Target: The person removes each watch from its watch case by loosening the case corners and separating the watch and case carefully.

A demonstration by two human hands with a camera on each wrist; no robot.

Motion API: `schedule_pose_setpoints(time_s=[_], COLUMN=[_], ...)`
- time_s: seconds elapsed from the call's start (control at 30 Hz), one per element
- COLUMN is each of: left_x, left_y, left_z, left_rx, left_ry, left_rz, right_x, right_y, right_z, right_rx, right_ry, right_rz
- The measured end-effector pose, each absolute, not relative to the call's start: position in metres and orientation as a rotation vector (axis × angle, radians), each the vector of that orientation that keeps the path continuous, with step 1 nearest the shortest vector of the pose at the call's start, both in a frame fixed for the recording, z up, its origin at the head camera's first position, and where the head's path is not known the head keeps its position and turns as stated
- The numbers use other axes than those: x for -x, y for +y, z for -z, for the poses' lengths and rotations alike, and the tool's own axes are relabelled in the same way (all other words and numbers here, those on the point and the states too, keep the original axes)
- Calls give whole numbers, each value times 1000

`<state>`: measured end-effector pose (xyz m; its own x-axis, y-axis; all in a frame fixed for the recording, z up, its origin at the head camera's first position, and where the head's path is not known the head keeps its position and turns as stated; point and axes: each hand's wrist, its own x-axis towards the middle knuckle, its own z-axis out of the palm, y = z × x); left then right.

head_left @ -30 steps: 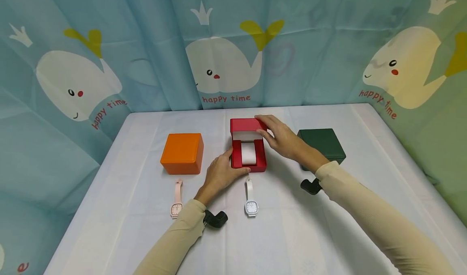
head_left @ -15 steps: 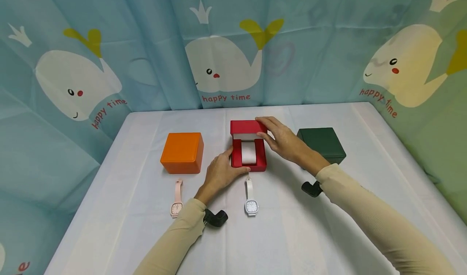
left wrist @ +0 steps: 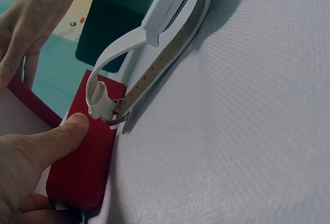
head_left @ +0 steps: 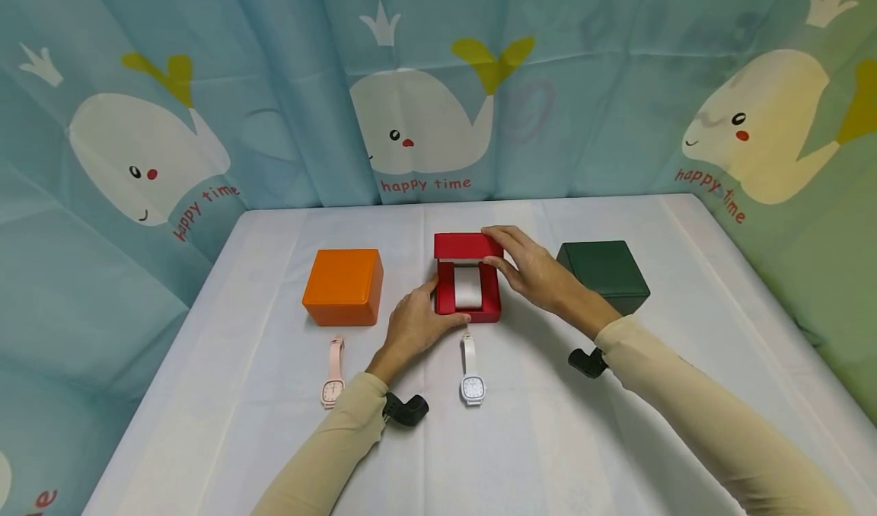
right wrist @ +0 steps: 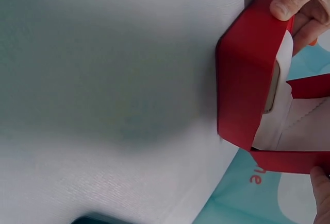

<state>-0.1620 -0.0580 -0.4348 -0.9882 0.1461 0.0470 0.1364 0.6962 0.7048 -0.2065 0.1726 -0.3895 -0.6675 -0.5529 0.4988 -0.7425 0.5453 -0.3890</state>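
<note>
A red watch box (head_left: 487, 315) stands at the middle of the table with its lid (head_left: 466, 246) partly raised. A white cushion (head_left: 468, 288) shows inside. My left hand (head_left: 416, 324) grips the base, thumb on the front face and fingers at the left side. The thumb (left wrist: 72, 130) lies on the red wall in the left wrist view. My right hand (head_left: 537, 272) holds the lid by its right edge, fingertips on top and thumb lower down. Just in front of the box lies a white watch (head_left: 472, 389), its buckle end toward the box.
An orange box (head_left: 341, 284) sits to the left, with a pink watch (head_left: 332, 391) in front of it. To the right is a dark green box (head_left: 603, 265), partly behind my right forearm. A whale-print curtain (head_left: 425, 120) hangs behind the table.
My right hand has tipped the red lid forward and down a little, so less of its pale lining shows. The left hand has stayed in place on the base.
</note>
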Motion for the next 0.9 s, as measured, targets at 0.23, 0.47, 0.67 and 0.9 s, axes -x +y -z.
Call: schedule_pose_setpoints(time_s=[0.23, 0.47, 0.67, 0.9], left_x=[163, 165, 166, 164], left_y=[-58, -58, -58, -59], left_z=[436, 436, 436, 438], left_rx=[-237, -140, -100, -134], left_ry=[2888, 2867, 2829, 2817], left_rz=[-1190, -1217, -1283, -1332], right_x=[205, 203, 200, 194], right_y=[174, 176, 176, 176], right_z=[399, 405, 407, 414], right_rx=[-1131, -1175, -1180, -1200], right_ry=[-2346, -2234, -2196, -2187], right_rz=[-785, -722, -705, -627])
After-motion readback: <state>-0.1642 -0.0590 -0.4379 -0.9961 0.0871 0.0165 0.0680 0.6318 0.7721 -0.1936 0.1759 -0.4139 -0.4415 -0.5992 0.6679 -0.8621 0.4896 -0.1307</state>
